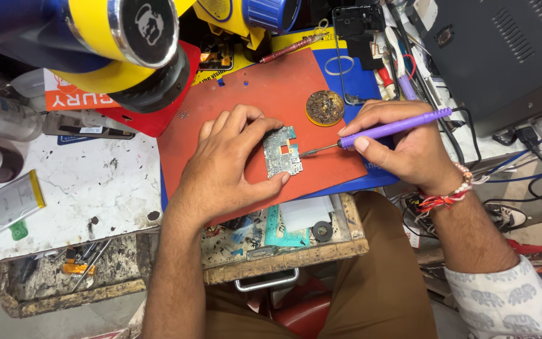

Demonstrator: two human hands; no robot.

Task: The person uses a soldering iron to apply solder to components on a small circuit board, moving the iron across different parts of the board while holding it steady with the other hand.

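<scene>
**Squarely Pinned: Circuit Board Under One Hand, Iron in the Other**

Squarely on the red mat [246, 94] lies a small circuit board [281, 152], held down by the left hand [227, 160]. That hand's grip is clenched on the board: the thumb presses its lower edge and the fingertips curl over its top-left corner, so the palm sits to the board's left. The right hand [403, 147] has its grip closed around a purple soldering iron [387, 130], pen-fashion, with the metal tip touching or just short of the board's right edge.

Just beyond the board, a round tin of brass tip-cleaning wool [325, 107] sits near the mat's far right side, close to the iron's shaft. Open red mat stretches behind and to the left of the board; the mat's near edge runs just below the left thumb.

Beneath the mat, the bench [95, 182] is a worn white surface with chipped paint. A flat silver battery [7, 204] lies on its left part, well apart from the hands. A yellow microscope head [127, 37] hangs over the far left, and a grey machine casing [503, 50] stands at the right.
</scene>
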